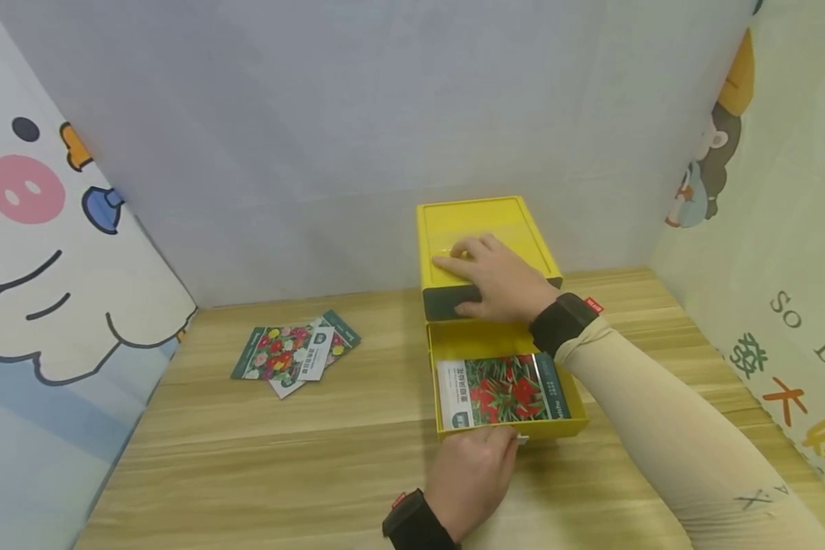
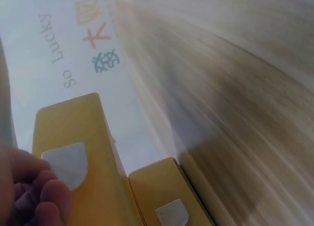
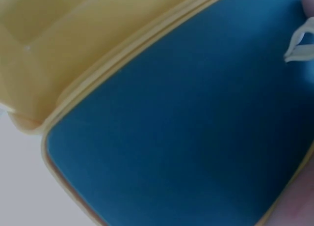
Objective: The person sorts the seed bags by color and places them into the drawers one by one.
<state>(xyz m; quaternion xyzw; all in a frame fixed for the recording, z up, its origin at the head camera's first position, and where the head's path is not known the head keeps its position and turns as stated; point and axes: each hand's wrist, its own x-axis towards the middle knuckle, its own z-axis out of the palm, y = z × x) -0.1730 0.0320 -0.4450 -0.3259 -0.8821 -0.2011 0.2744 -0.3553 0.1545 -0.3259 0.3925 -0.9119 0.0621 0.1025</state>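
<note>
A yellow desktop drawer unit (image 1: 470, 218) stands against the backdrop. One yellow drawer (image 1: 553, 430) is pulled out, and in it lies a seed packet (image 1: 509, 389) picturing red flowers. My left hand (image 1: 473, 477) is at the drawer's front; in the left wrist view its curled fingers hold the white tab handle (image 2: 68, 164). My right hand (image 1: 498, 283) rests on top of the unit, fingers extended and thumb over the front edge. Under it is the dark blue-green front (image 3: 171, 113) of the upper drawer, with its white handle (image 3: 300, 44) at the right wrist view's edge.
On the wooden table (image 1: 302, 458) to the left, several seed packets (image 1: 285, 353) overlap in a small pile. A lower yellow drawer front (image 2: 159, 184) with its own white tab sits beneath the pulled-out one. A printed wall panel (image 1: 763, 267) bounds the right side.
</note>
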